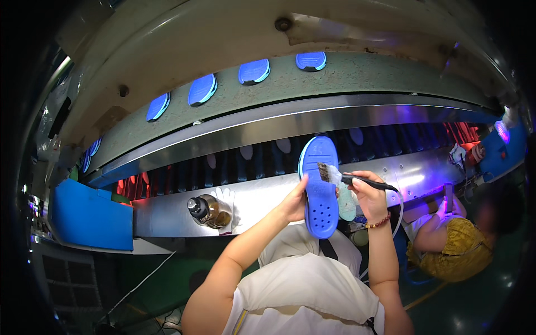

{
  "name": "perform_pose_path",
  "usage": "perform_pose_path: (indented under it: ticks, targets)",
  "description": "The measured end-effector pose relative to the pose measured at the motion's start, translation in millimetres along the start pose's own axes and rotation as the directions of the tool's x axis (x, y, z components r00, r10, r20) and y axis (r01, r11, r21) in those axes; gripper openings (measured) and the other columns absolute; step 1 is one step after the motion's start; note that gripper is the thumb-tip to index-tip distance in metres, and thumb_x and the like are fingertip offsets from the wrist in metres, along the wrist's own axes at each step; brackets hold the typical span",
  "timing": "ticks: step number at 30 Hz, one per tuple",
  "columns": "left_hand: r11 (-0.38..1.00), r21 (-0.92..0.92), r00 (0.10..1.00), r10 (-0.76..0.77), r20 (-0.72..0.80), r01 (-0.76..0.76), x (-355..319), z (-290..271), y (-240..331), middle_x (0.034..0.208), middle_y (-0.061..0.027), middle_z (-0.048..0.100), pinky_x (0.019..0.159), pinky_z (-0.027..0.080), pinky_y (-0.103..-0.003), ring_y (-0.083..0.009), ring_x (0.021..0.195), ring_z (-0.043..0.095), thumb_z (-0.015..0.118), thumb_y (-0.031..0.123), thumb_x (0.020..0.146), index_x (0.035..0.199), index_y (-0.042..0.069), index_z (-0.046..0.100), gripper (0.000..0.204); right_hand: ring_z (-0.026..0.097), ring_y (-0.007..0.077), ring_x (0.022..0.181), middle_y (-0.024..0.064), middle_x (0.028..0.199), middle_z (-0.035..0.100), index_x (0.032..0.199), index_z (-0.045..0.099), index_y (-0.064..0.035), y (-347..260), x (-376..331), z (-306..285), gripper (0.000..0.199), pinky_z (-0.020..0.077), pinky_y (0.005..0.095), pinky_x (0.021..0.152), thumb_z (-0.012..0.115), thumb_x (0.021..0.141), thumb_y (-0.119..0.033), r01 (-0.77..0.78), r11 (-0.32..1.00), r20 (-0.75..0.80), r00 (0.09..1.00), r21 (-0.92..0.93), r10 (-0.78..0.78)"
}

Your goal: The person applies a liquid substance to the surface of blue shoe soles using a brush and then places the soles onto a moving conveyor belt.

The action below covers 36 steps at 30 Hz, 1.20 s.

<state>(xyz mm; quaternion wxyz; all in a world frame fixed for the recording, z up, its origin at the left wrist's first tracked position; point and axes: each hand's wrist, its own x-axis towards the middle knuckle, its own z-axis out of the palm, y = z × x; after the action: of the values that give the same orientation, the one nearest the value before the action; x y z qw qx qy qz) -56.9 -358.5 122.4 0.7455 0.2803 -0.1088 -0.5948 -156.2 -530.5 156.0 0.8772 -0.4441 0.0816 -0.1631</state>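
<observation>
In front of me a blue shoe sole [321, 204] stands upright, its inner face toward me, with small holes in its lower half. My left hand [294, 201] grips the sole by its left edge. A brush [329, 173] with dark bristles and a black handle is closed in my right hand [368, 195]; its bristles touch the upper part of the sole. A pale tube runs from the handle end downward. Behind the sole, near my right hand, is a pale green sole-shaped piece [347, 202], partly hidden.
A brown bottle with a black cap [209, 211] stands on the metal ledge [257, 195], beside a white glove [226, 196]. Several blue soles [254, 71] lie on the green conveyor belt [357, 72]. Dark and red-lit pieces hang under the rail. A person in yellow [460, 248] sits at right.
</observation>
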Motion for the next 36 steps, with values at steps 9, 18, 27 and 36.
perform_pose_path:
  ticks: [9, 18, 27, 36]
  targets:
    - [0.956, -0.143, 0.949, 0.223, -0.221, -0.258, -4.4, 10.1, -13.2, 0.122, -0.0154, 0.045, 0.096, 0.033, -0.045, -0.0298, 0.112, 0.045, 0.010, 0.074, 0.077, 0.130, 0.007, 0.033, 0.088, 0.061, 0.0113, 0.074, 0.0093, 0.084, 0.065, 0.087, 0.063, 0.0031, 13.8, 41.4, 38.2, 0.014, 0.0485, 0.0222, 0.069, 0.063, 0.075, -0.002, 0.133, 0.873, 0.059, 0.991, -0.470, -0.120]
    - [0.946, -0.017, 0.902, 0.302, -0.307, -0.323, -30.9, -27.5, 16.6, 0.101, -0.0158, 0.056, 0.085, 0.044, -0.044, -0.0292, 0.095, 0.055, 0.010, 0.078, 0.072, 0.118, 0.006, 0.045, 0.092, 0.063, 0.0249, 0.068, 0.0126, 0.074, 0.064, 0.080, 0.066, -0.0026, 11.5, -21.1, 49.7, 0.016, 0.0491, 0.0303, 0.064, 0.066, 0.066, -0.009, 0.427, 0.494, 0.543, 0.832, -0.758, 0.114]
    - [0.955, -0.187, 0.966, 0.198, -0.168, -0.228, -20.1, 18.6, 12.3, 0.113, -0.0149, 0.052, 0.087, 0.043, -0.042, -0.0287, 0.098, 0.054, 0.013, 0.077, 0.073, 0.125, 0.006, 0.039, 0.092, 0.061, 0.0121, 0.068, 0.0102, 0.080, 0.065, 0.087, 0.064, 0.0025, -14.0, 13.4, 57.8, 0.015, 0.0480, 0.0210, 0.063, 0.066, 0.072, 0.000, 0.343, 0.778, 0.431, 0.896, -0.526, -0.104]
    - [0.923, 0.107, 0.915, 0.383, -0.130, -0.371, -17.4, 16.6, 26.6, 0.102, -0.0163, 0.057, 0.080, 0.047, -0.038, -0.0263, 0.089, 0.058, 0.012, 0.081, 0.069, 0.120, 0.005, 0.043, 0.097, 0.063, 0.0162, 0.076, 0.0110, 0.083, 0.066, 0.085, 0.064, 0.0012, -18.4, 11.4, 49.3, 0.018, 0.0487, 0.0265, 0.072, 0.069, 0.069, -0.001, 0.579, 0.654, 0.660, 0.734, -0.487, -0.159]
